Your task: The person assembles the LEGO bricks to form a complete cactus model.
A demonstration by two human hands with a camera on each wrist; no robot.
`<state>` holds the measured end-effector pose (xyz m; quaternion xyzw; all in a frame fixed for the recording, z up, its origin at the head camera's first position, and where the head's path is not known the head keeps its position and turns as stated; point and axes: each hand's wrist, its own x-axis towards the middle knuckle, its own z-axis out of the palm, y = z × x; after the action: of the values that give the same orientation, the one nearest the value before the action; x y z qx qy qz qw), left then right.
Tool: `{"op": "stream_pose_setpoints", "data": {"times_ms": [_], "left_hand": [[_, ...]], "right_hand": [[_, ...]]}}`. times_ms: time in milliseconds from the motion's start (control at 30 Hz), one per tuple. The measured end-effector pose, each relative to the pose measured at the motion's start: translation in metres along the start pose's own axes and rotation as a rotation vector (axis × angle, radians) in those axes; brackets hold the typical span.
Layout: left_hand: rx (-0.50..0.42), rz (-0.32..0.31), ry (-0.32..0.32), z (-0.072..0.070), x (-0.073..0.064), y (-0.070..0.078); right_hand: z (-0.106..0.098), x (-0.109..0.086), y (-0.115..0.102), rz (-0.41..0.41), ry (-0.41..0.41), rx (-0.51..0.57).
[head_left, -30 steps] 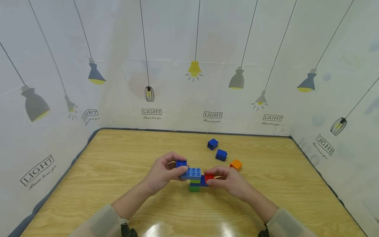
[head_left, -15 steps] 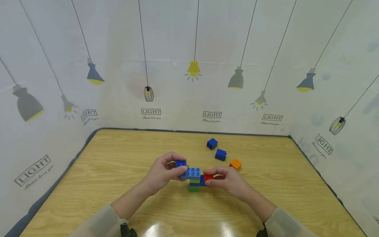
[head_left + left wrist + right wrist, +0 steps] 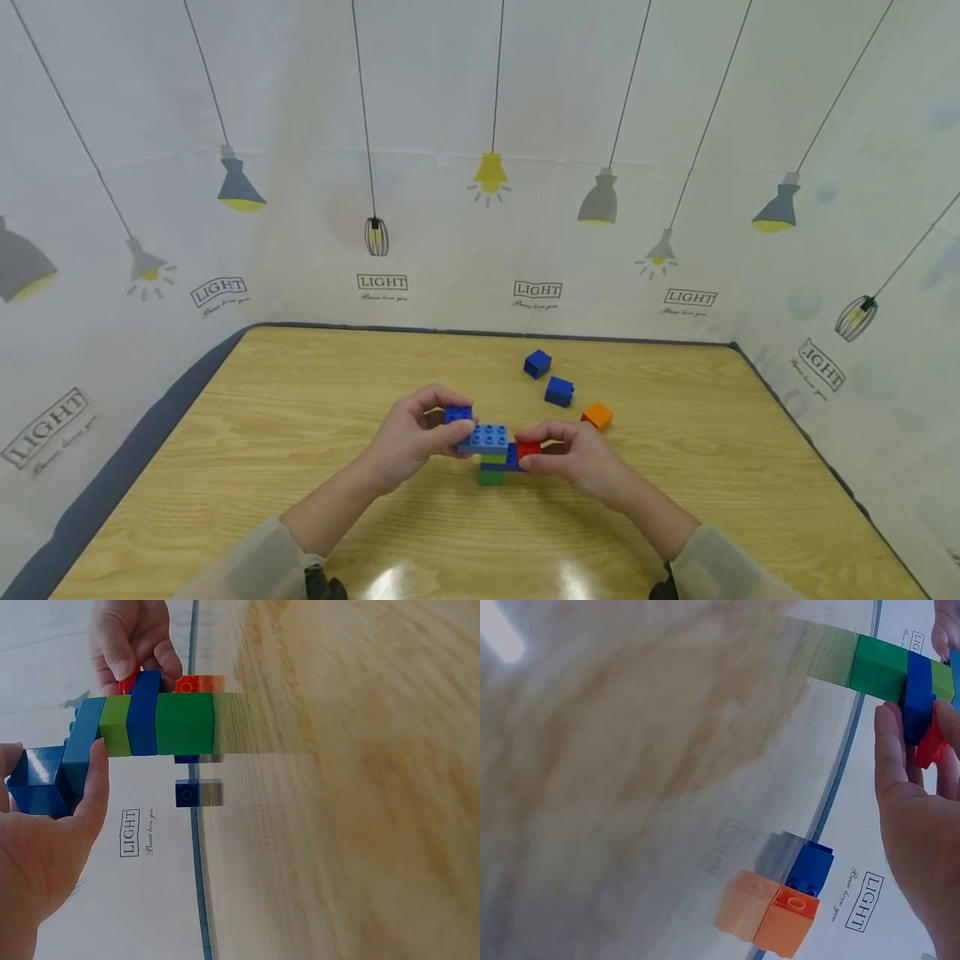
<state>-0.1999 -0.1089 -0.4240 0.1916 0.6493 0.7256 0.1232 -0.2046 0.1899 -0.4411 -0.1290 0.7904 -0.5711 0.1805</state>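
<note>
A stack of toy building bricks stands on the table: a green brick (image 3: 492, 479) at the bottom, a dark blue brick (image 3: 143, 712) above it, then a lime green brick (image 3: 493, 459). On top lies a light blue brick (image 3: 489, 437) that reaches out to the left. My left hand (image 3: 405, 442) pinches another dark blue brick (image 3: 458, 412) at that overhanging end, with fingertips also touching the light blue one. On the right, my right hand (image 3: 581, 460) pinches a red brick (image 3: 529, 449) on the lower dark blue brick's end. Part of the red brick is hidden by fingers.
Two loose blue bricks (image 3: 559, 392) and an orange brick (image 3: 597, 417) lie behind the right hand. The wooden table (image 3: 315, 375) is bordered by upright cloth walls (image 3: 442, 275) printed with lamps.
Both hands and the bricks stay practically in place, with a slight shift of the head view. The left cloth wall has moved outward to the left.
</note>
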Motion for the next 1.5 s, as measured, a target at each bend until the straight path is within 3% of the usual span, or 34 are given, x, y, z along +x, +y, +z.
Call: {"op": "stream_pose_setpoints", "data": {"times_ms": [400,733,1067,1500], "left_hand": [[-0.009,0.006,-0.004,0.002,-0.001,0.002],[-0.002,0.001,-0.004,0.001,-0.001,0.002],[-0.009,0.004,-0.005,0.002,0.0,0.001],[0.007,0.003,-0.005,0.0,-0.001,0.002]], "right_hand": [[-0.005,-0.006,-0.003,0.033,-0.038,0.025],[-0.004,-0.004,-0.001,0.013,-0.037,0.064],[-0.007,-0.004,0.003,0.027,-0.042,0.033],[-0.04,-0.023,0.012,0.018,-0.014,0.021]]}}
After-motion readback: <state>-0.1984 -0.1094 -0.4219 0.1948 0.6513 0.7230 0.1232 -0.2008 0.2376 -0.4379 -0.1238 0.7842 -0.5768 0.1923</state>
